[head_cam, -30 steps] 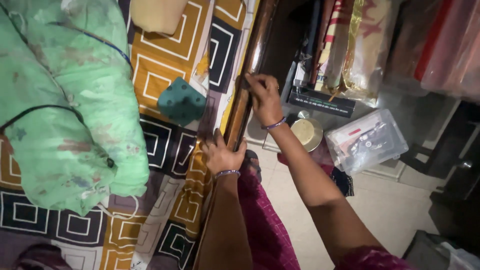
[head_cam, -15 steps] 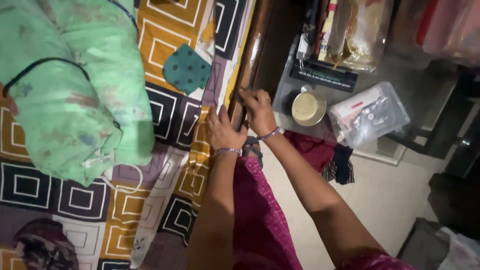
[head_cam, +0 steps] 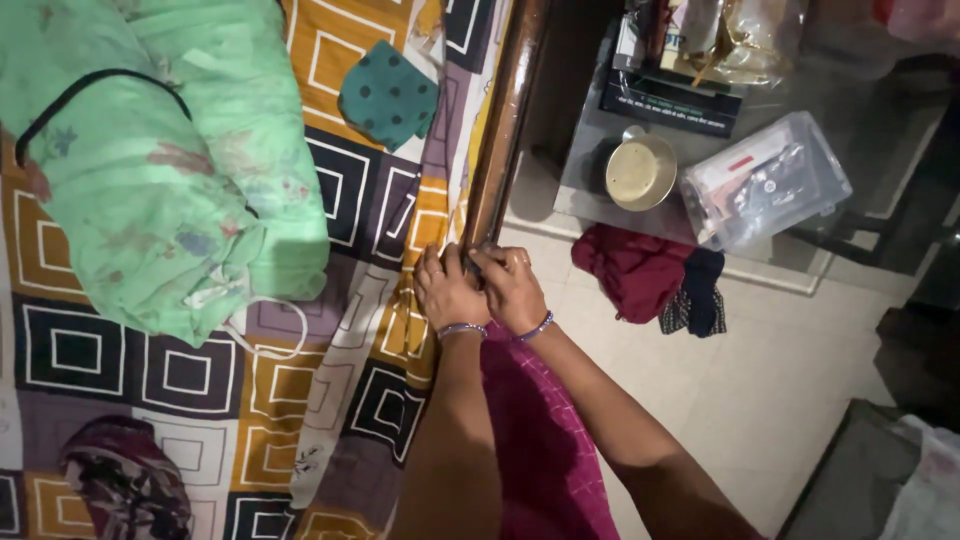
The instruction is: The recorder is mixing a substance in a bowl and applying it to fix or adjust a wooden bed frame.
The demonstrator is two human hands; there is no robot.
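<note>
Left hand: the left hand [head_cam: 450,290] lies palm down at the bed's edge, fingers curled and pressed onto the patterned bedsheet [head_cam: 350,260] where it meets the wooden bed rail [head_cam: 505,120]; whether it pinches the cloth I cannot tell.
Right hand: the right hand [head_cam: 512,285] sits just at 3 o'clock of the left, touching it, fingers bent down over the same edge of sheet and rail.
Wrists: each carries a thin purple bangle.
Bedsheet: squares in orange, black and purple; its border runs along the rail from 12 o'clock down to the hands.
Green quilt: a bundled green floral quilt [head_cam: 150,170] lies on the sheet at 10 o'clock of the hands, well apart.
Teal cloth: a small dotted teal cloth [head_cam: 388,95] rests on the sheet at 11 o'clock.
Side table: a glass table [head_cam: 590,190] at 1 o'clock bears a round brass bowl [head_cam: 640,172] and a clear plastic box [head_cam: 765,180].
Floor: a heap of maroon clothes [head_cam: 630,270] lies at 3 o'clock on the tiles.
</note>
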